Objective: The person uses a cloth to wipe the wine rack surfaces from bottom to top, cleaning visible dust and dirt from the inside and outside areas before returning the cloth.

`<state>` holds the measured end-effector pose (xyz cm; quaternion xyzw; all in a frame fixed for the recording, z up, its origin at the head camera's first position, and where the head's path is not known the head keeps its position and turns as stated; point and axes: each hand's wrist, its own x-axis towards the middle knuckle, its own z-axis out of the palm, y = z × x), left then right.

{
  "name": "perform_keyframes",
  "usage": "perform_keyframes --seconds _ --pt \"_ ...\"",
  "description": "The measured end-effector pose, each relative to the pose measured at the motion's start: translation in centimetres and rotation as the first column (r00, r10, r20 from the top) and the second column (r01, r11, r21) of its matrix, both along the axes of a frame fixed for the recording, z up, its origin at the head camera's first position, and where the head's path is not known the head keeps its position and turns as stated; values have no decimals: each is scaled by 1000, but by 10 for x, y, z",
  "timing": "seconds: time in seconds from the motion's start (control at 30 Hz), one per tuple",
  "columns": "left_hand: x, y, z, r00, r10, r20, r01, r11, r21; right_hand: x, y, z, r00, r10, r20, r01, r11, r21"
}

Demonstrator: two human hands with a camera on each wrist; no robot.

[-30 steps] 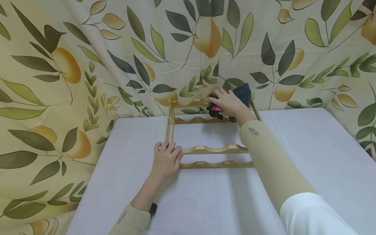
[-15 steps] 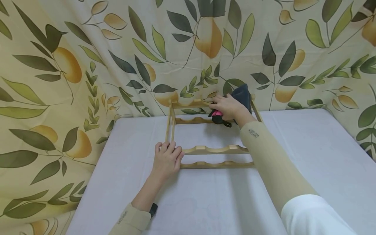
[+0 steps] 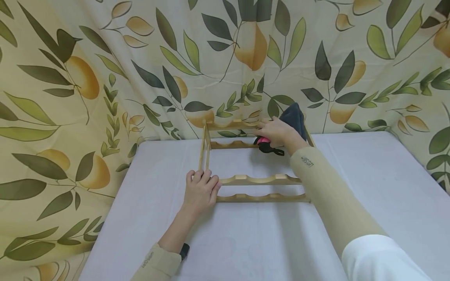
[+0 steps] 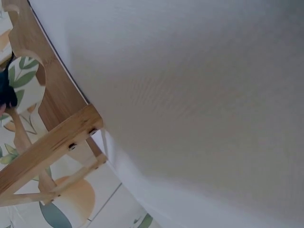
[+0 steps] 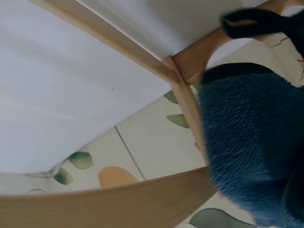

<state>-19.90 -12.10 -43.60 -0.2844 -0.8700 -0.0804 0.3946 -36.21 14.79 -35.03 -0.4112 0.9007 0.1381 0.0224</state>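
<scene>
A wooden wine rack [image 3: 260, 180] with scalloped rails stands on the table. My left hand [image 3: 199, 191] grips its near left corner, fingers bent over the wood. At the far rail, towards the right end, my right hand [image 3: 277, 132] holds a bunched dark blue fuzzy cloth [image 3: 293, 117]. A pink patch and a black strap hang below those fingers. The right wrist view shows the cloth [image 5: 242, 123] close up, with a dark loop [image 5: 273, 21] above it. In the left wrist view a rack post [image 4: 47, 151] appears, but the left hand does not.
A white cover lies over the table [image 3: 151, 187]. Directly behind the rack hangs a curtain [image 3: 225, 50] printed with leaves and fruit, which also runs along the left side.
My right hand has shifted slightly right and nearer along the far rail, carrying the cloth; its black strap now hangs farther right. The left hand keeps its place on the rack.
</scene>
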Motion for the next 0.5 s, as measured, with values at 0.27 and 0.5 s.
perform_keyframes --seconds 0.27,0.5 --pt "2 0 1 1000 13 16 -13 1000 -6 2 -4 2 987 128 -99 -130 991 -15" --pt "1 1 0 1000 4 20 -4 1000 -1 5 -6 2 1000 -15 -13 16 997 79"
